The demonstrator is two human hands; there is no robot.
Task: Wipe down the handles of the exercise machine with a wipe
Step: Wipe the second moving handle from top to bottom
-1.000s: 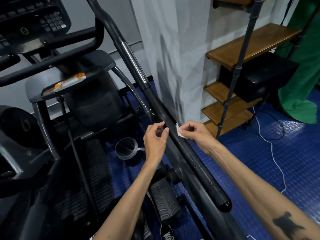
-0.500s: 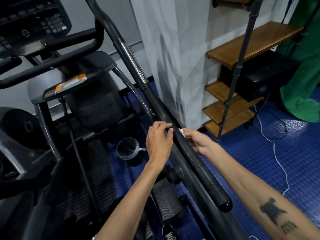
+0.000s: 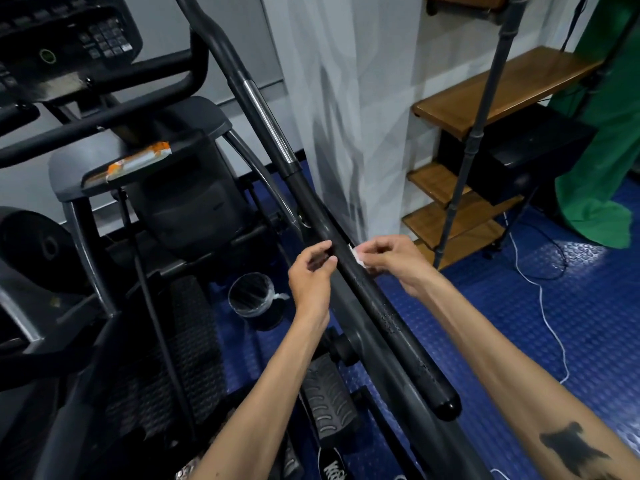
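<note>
Fingers of the right hand (image 3: 394,263) curl around a small white wipe (image 3: 357,258), pressing it against the right side of the black handle (image 3: 374,306). The left hand (image 3: 311,275) sits opposite, loosely curled, fingertips touching the handle's left side, holding nothing.

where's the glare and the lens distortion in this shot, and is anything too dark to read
Head view: glare streaks the chrome section of the handle; wide-angle bending curves the shelf post; the machine's lower left is murky; the wipe in the right hand reads clearly.
</note>
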